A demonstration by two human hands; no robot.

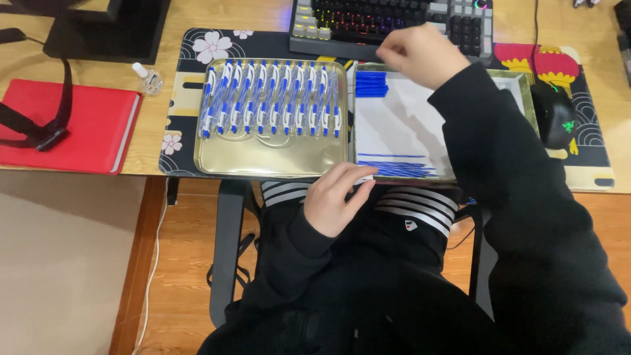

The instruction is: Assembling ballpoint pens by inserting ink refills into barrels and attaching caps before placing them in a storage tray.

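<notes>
Black sleeves are filling the lower half of the frame, and from them the left hand point(335, 197) is resting at the near edge of the desk, low in the middle of the picture, its fingers loosely curled and pinching what seems to be a slim white pen part, though the view is too small to be sure. Just above it, the blue refills point(394, 167) are lying in a flat bundle along the near side of the right tray point(526, 85), which is lined with white paper. To the left, the gold tray point(263, 161) is holding a neat row of white-and-blue pens point(273, 98) across its far half. Further up, the right hand point(420, 56) is hovering over the far edge of the right tray, fingers bunched together near a stack of blue caps point(371, 85); whether it is gripping anything cannot be told. Beyond sit the keyboard point(368, 23), a red notebook point(72, 125) at the left, and a mouse point(555, 115) at the right.
</notes>
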